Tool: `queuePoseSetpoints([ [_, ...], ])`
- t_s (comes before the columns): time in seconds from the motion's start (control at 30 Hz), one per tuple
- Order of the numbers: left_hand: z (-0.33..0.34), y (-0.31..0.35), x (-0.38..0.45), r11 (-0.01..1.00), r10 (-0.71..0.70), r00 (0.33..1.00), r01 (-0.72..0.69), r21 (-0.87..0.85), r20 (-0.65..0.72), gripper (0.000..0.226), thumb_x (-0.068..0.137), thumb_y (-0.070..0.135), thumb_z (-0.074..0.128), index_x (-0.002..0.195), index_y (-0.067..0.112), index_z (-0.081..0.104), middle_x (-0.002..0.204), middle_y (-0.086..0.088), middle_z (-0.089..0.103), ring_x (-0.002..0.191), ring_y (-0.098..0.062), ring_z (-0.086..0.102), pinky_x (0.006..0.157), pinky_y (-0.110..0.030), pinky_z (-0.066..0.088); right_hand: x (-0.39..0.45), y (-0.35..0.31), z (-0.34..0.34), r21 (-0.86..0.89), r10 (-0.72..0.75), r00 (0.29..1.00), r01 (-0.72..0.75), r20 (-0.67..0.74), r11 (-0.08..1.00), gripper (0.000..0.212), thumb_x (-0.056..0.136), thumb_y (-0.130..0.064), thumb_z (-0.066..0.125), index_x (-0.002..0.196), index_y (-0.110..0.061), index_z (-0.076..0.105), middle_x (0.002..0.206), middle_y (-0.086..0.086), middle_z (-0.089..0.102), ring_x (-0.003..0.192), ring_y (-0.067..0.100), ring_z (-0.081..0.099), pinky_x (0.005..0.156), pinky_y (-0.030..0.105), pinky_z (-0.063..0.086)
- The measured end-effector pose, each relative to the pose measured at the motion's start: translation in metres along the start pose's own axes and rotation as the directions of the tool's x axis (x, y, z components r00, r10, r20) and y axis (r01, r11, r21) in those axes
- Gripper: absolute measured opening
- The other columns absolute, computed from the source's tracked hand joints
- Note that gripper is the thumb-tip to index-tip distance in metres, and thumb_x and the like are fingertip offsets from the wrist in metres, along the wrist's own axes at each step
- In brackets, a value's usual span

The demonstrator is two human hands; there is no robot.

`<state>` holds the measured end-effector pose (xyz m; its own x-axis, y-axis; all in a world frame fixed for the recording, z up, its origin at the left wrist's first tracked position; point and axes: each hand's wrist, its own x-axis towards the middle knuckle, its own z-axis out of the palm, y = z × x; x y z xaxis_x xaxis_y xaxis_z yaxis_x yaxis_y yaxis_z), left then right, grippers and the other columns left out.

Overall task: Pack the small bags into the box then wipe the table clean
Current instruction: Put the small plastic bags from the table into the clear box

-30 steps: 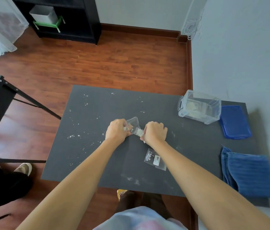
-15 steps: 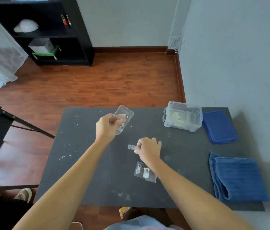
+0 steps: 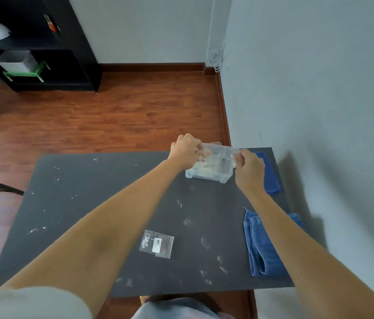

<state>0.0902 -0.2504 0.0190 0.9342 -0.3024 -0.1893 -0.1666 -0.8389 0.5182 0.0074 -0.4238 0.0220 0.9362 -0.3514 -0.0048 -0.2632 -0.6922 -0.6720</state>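
The clear plastic box (image 3: 206, 174) stands open at the far right of the dark table (image 3: 89, 203). My left hand (image 3: 186, 149) is over the box's left rim, pinching a small clear bag (image 3: 204, 155) with a red mark. My right hand (image 3: 249, 168) is at the box's right rim, its fingers closed on another small clear bag (image 3: 235, 155) that is mostly hidden. A third small bag (image 3: 157, 244), clear with a white label and tiny beads, lies flat near the table's front. Pale things show inside the box.
The blue box lid (image 3: 272, 180) lies right of the box, partly behind my right hand. A folded blue cloth (image 3: 262, 247) sits at the table's right front. White crumbs (image 3: 36, 230) are scattered over the table. The wall is close on the right.
Both hands have moved from the table's middle to the box at the far right, each carrying a small bag. The labelled bag has stayed on the table.
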Motion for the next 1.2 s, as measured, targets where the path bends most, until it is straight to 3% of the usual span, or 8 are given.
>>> queuePoseSetpoints([
  [0.1, 0.012, 0.006, 0.009, 0.992, -0.014, 0.996, 0.002, 0.126, 0.09, 0.014, 0.094, 0.023, 0.053, 0.098, 0.025, 0.066, 0.124, -0.002, 0.048, 0.119, -0.022, 0.037, 0.099, -0.038, 0.027, 0.012, 0.008, 0.006, 0.026, -0.022, 0.999, 0.021, 0.036, 0.999, 0.02, 0.1, -0.014, 0.051, 0.092, -0.003, 0.066, 0.09, 0.013, 0.07, 0.091, 0.036, 0.058, 0.082, 0.047, 0.047],
  [0.2, 0.016, 0.005, 0.009, 0.977, 0.019, 0.994, -0.041, 0.211, 0.106, 0.018, 0.091, 0.024, 0.058, 0.108, 0.026, 0.064, 0.126, -0.002, 0.044, 0.12, -0.023, 0.036, 0.101, -0.038, 0.025, 0.016, 0.007, 0.014, 0.042, -0.029, 0.997, 0.026, 0.069, 0.999, 0.019, 0.097, -0.017, 0.056, 0.09, -0.005, 0.069, 0.087, 0.011, 0.072, 0.092, 0.039, 0.059, 0.087, 0.048, 0.047],
  [0.33, 0.016, -0.005, -0.01, 0.991, 0.042, 0.993, -0.027, 0.134, -0.109, 0.052, 0.085, 0.019, 0.065, 0.133, 0.025, 0.047, 0.131, -0.003, 0.038, 0.12, -0.022, 0.035, 0.107, -0.038, 0.022, 0.017, 0.014, 0.028, -0.057, -0.04, 0.992, 0.047, 0.117, 0.997, 0.021, 0.095, -0.023, 0.062, 0.108, -0.008, 0.071, 0.107, 0.013, 0.067, 0.105, 0.033, 0.054, 0.089, 0.037, 0.041],
  [0.43, 0.006, -0.026, -0.044, 0.999, 0.02, 0.983, -0.014, 0.034, -0.185, 0.053, 0.083, 0.018, 0.066, 0.132, 0.024, 0.048, 0.13, -0.001, 0.042, 0.12, -0.021, 0.038, 0.106, -0.038, 0.023, 0.012, 0.021, 0.032, -0.023, -0.033, 0.997, 0.034, 0.064, 0.999, 0.036, 0.096, -0.02, 0.06, 0.131, -0.012, 0.057, 0.129, 0.018, 0.051, 0.118, 0.034, 0.045, 0.094, 0.033, 0.039],
  [0.6, -0.001, -0.079, -0.139, 1.0, 0.018, 0.992, -0.019, 0.005, 0.126, 0.038, 0.087, 0.028, 0.066, 0.123, 0.023, 0.058, 0.125, 0.003, 0.053, 0.119, -0.02, 0.047, 0.102, -0.037, 0.037, 0.008, 0.031, 0.039, -0.004, 0.0, 0.99, 0.0, 0.143, 1.0, 0.039, 0.104, -0.021, 0.042, 0.139, -0.005, 0.046, 0.125, 0.019, 0.063, 0.117, 0.036, 0.058, 0.094, 0.043, 0.048],
  [0.83, 0.027, -0.115, -0.218, 0.961, 0.0, 0.923, -0.106, 0.255, 0.384, 0.072, 0.076, 0.047, 0.071, 0.14, 0.026, 0.043, 0.145, 0.006, 0.036, 0.13, -0.015, 0.037, 0.108, -0.036, 0.033, 0.001, 0.027, 0.046, -0.085, 0.012, 0.992, -0.001, 0.127, 0.996, 0.045, 0.106, -0.021, 0.034, 0.15, -0.012, 0.034, 0.13, 0.02, 0.061, 0.119, 0.038, 0.058, 0.095, 0.047, 0.05],
  [1.07, 0.036, -0.111, -0.218, 0.976, -0.063, 0.941, -0.011, 0.218, 0.331, 0.033, 0.082, 0.026, 0.069, 0.109, 0.019, 0.052, 0.114, 0.003, 0.051, 0.103, -0.02, 0.05, 0.083, -0.029, 0.041, -0.002, 0.02, 0.055, -0.142, 0.109, 0.991, -0.098, 0.072, 0.985, 0.04, 0.107, -0.022, 0.029, 0.145, -0.012, 0.037, 0.122, 0.021, 0.064, 0.11, 0.039, 0.062, 0.082, 0.047, 0.054],
  [1.2, 0.019, -0.1, -0.206, 0.98, -0.127, 0.955, 0.162, -0.113, 0.27, 0.009, 0.087, 0.011, 0.06, 0.091, 0.018, 0.056, 0.087, 0.004, 0.063, 0.079, -0.019, 0.056, 0.072, -0.032, 0.045, -0.005, 0.016, 0.056, -0.131, 0.136, 0.988, -0.126, 0.07, 0.983, 0.04, 0.107, -0.023, 0.029, 0.145, -0.013, 0.036, 0.121, 0.02, 0.065, 0.109, 0.039, 0.062, 0.081, 0.048, 0.055],
])
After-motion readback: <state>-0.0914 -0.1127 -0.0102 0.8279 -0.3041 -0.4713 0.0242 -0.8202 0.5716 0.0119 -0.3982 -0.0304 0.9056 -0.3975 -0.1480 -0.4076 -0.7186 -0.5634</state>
